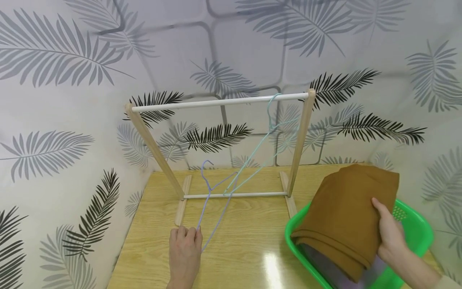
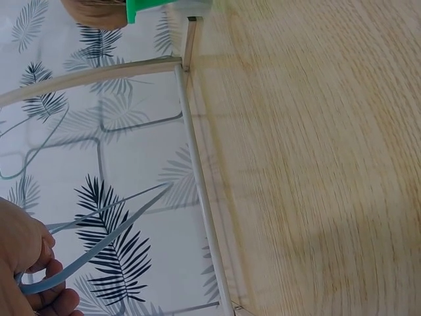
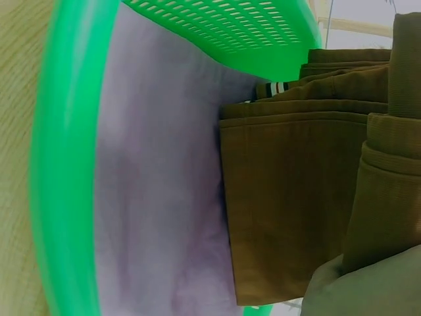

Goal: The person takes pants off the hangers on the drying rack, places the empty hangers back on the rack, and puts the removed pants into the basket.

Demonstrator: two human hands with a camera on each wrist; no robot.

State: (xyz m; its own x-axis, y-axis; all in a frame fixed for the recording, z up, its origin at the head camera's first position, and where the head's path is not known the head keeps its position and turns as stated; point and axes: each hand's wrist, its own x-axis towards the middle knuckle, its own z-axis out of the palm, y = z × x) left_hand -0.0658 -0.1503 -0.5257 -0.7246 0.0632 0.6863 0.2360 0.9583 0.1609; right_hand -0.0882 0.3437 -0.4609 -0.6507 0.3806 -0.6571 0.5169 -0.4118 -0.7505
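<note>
My left hand grips a lavender-blue clothes hanger by one side, in front of the rack. The hanger's hook points up toward the rack's lower bar; in the left wrist view the curled fingers hold the hanger at the lower left. At the right, my right hand holds a folded brown garment over the green basket, thumb on top and the other fingers hidden beneath. Stitched hems and a small striped strip show on the garment in the right wrist view.
A green plastic basket stands on the wooden table, with a lilac cloth inside. Behind the left hand is a small rack with a white top bar. A mint-green hanger hangs from that bar's right end.
</note>
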